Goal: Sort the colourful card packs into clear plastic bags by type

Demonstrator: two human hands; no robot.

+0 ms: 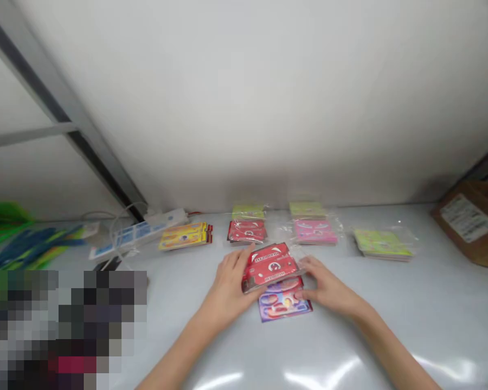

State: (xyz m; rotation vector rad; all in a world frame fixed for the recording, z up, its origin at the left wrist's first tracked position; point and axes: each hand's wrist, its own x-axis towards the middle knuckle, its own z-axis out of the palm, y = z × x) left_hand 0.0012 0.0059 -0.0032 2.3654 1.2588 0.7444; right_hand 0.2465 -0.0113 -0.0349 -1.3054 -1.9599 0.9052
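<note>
My left hand (228, 287) and my right hand (325, 287) both grip a red packet (270, 265) in clear wrap, one at each side, lifted slightly off the table. Under it lies a purple packet (282, 306) flat on the white table (390, 303). Fingers of both hands curl round the red packet's edges.
Behind lie stacks of packets: yellow-orange (186, 236), red (247, 231) with light green (248, 211) behind it, pink (315, 231) with green (307, 208) behind it, lime green (382, 244). A white power strip (165, 218) sits far left, a brown cardboard box (472, 227) far right, green-blue items (28, 244) at left.
</note>
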